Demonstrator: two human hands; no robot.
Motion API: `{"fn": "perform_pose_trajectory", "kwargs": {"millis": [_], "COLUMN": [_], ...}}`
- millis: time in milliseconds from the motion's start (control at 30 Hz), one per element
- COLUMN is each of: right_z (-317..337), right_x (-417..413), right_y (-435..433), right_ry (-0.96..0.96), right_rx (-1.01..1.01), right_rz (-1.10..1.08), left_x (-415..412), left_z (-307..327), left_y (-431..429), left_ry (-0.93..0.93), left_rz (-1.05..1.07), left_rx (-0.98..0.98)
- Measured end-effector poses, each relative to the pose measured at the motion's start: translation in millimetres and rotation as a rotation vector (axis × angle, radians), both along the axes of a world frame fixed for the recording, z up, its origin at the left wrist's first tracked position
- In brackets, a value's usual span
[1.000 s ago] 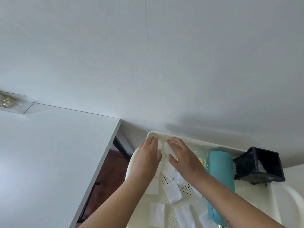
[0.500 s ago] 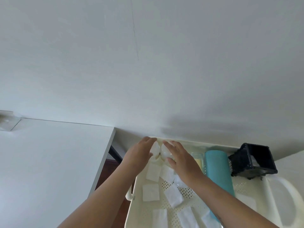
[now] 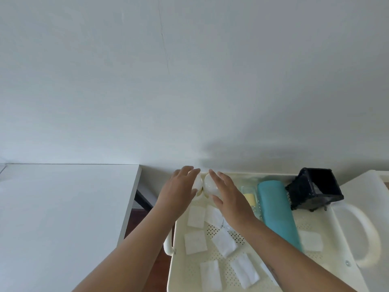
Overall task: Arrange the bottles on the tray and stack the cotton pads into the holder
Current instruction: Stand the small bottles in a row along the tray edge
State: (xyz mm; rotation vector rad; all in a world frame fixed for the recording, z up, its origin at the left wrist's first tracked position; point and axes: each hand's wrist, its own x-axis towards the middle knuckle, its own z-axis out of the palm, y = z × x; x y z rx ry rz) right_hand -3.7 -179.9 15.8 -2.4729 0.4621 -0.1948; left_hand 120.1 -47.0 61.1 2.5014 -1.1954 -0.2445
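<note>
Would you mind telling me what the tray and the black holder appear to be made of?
The tray looks like cream plastic or coated metal, matte, with punched holes. The black holder seems to be glossy hard plastic, judging by its sheen; uncertain.

My hands half cover two white bottles (image 3: 207, 184) at the tray's (image 3: 328, 260) eleven o'clock corner; the tray's near edge is cut off.

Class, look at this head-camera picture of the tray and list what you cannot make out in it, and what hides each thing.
1. The two white round things: mostly covered by the left hand and right hand; whether they are bottles is unclear.
2. The teal bottle: its near end lies behind the right forearm.
3. The black holder: its inside is too dark to see.
4. The tray: its near part is cut off by the bottom edge.
</note>
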Motion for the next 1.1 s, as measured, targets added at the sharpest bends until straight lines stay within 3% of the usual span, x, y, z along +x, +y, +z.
{"fn": "perform_pose_trajectory", "kwargs": {"millis": [100,300,467,700,1100], "right_z": [3,-5,-17,-36,-43], "right_x": [-19,-72,-95,-101,-98], "right_y": [-2,-2,12,25,17], "right_ry": [-0.026,0.033,0.017,0.073,0.06], "right_rx": [0.015,0.0,-0.048,-0.099,-0.085], "right_rz": [-0.066,-0.302,-0.385,-0.408,-0.442], "left_x": [-26,-93,-125,-139,-151], "left_z": [9,-15,-56,-90,-86], "left_y": [3,1,-3,-9,-32], "left_ry": [-0.058,0.175,0.44,0.667,0.763], "left_rz": [-0.015,0.08,0.279,0.427,0.577], "left_rx": [-0.201,-0.359,-0.341,-0.289,-0.342]}}
